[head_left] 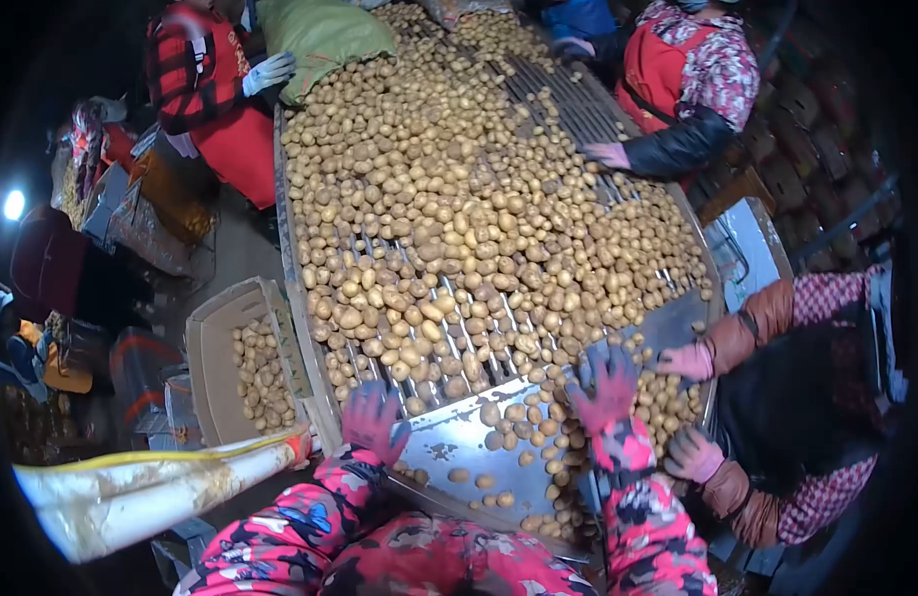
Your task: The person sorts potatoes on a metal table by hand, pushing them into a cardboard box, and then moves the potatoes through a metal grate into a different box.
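Note:
Many potatoes (449, 199) cover a long slatted table (489, 370), whose near end is a flat metal tray (439, 452). At the tray's left edge, my gloved left hand (374, 422) has its fingers spread and holds nothing; a few potatoes lie near its fingertips. Over the right part of the tray, my gloved right hand (605, 389) is spread among potatoes, palm down, with none gripped. Loose potatoes lie on the tray between my hands, and more are heaped to the right of my right hand.
A cardboard box (215, 382) holding potatoes stands left of the table. A white sheet-like roll (161, 497) juts out at lower left. A co-worker's gloved hands (689, 407) are close on my right. Other people stand farther along both sides; a green sack (325, 40) lies at the far left.

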A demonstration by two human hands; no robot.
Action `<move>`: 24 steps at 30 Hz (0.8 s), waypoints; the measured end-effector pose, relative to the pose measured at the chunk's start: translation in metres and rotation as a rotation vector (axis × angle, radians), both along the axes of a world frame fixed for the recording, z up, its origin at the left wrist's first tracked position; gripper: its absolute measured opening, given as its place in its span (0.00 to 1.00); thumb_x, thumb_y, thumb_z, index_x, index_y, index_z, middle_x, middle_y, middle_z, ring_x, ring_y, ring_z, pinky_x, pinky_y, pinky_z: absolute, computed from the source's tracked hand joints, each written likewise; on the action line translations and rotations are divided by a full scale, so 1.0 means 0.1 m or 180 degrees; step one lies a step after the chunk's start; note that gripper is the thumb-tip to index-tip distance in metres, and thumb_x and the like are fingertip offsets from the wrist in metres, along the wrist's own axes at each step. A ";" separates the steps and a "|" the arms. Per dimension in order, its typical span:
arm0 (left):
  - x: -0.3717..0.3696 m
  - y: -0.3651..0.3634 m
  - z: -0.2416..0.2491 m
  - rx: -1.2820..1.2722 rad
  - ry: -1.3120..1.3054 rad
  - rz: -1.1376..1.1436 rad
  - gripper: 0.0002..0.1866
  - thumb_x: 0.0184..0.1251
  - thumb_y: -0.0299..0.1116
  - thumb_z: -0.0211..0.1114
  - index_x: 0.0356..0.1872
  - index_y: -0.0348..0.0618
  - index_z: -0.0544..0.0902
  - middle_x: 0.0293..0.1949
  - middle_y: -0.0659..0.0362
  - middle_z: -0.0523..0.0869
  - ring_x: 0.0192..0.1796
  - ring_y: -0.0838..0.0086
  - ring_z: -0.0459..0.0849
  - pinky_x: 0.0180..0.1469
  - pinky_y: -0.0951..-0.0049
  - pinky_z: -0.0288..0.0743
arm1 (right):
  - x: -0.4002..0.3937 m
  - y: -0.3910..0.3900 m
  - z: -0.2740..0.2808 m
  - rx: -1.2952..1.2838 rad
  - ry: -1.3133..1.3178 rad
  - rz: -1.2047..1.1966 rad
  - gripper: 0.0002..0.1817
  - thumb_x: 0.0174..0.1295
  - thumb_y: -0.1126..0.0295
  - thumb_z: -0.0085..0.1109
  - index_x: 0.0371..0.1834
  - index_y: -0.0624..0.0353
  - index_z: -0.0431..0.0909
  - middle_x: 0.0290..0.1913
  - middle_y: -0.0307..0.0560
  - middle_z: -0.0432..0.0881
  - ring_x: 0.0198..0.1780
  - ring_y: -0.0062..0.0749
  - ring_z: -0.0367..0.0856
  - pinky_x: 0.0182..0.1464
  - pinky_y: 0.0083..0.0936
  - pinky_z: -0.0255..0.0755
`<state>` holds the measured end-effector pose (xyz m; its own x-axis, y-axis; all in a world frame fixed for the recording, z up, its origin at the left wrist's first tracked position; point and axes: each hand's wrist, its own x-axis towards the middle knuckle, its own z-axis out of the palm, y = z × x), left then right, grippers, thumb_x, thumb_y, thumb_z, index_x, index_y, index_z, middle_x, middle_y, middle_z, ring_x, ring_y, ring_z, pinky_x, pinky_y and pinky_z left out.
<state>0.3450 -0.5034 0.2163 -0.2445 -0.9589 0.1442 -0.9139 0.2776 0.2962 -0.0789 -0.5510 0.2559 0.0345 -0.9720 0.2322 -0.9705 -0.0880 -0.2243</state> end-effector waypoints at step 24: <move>-0.19 -0.17 -0.05 -0.0559 0.0665 0.0675 0.24 0.58 0.40 0.67 0.55 0.38 0.85 0.52 0.45 0.86 0.54 0.44 0.85 0.56 0.46 0.78 | 1.54 -3.08 0.02 0.1737 0.0209 0.1757 0.30 0.50 0.35 0.71 0.57 0.29 0.89 0.75 0.59 0.69 0.74 0.62 0.65 0.77 0.51 0.61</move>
